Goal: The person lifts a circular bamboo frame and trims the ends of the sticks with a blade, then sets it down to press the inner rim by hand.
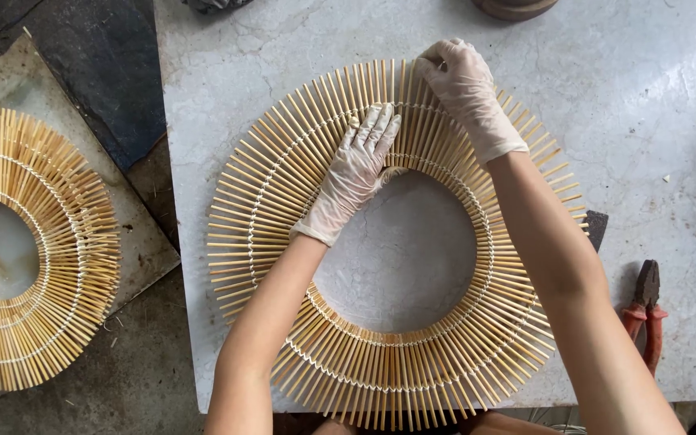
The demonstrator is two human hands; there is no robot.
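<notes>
STEP: fixing sticks at 12 o'clock of bamboo stick ring [380, 354], flat mid-bench [646, 121] | left hand [356, 173] fingers flat, pressing sticks | right hand [465, 93] fingers curled, pinching rim; contents unclear | NEXT: likely steady pressure while tightening | pliers [646, 310] at 4 o'clock.

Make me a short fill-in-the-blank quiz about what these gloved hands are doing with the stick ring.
1. The left hand lies ____ on the bamboo stick ring.
2. The right hand pinches the ring's ____ edge.
3. Red-handled pliers lie to the ring's ____.
4. The ring rests on a ____ slab.

Missing: flat; far; right; marble
</notes>
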